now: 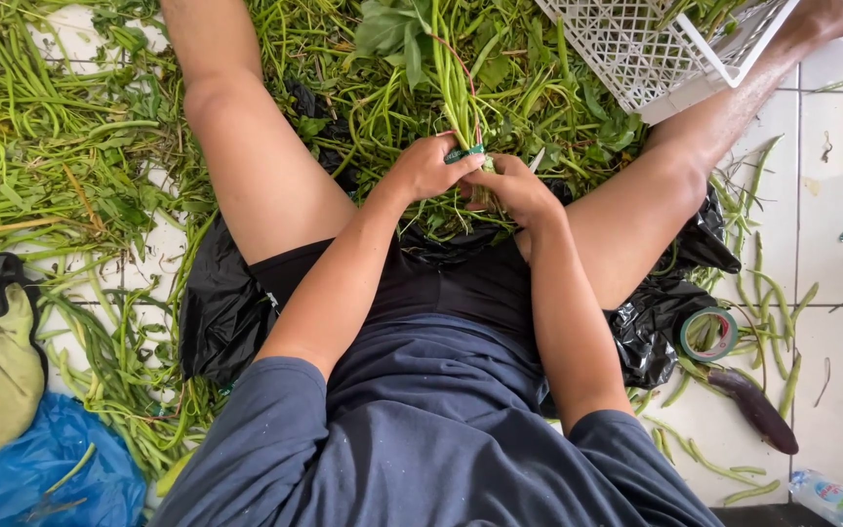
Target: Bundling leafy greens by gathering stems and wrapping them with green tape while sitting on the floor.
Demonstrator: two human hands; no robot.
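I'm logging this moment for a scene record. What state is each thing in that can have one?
Left hand: closed around the bundle's base.
Right hand: closed on the same base.
Bundle of green stems: gathered, green band at its base.
Tape roll: lying flat on the floor.
White crate: tilted, greens inside.
Purple eggplant: lying on the tiles.
Plastic bottle: on its side.

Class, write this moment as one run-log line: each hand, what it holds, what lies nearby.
left hand: grips bundle of green stems | right hand: on bundle, at green tape band | nearby: tape roll, white crate
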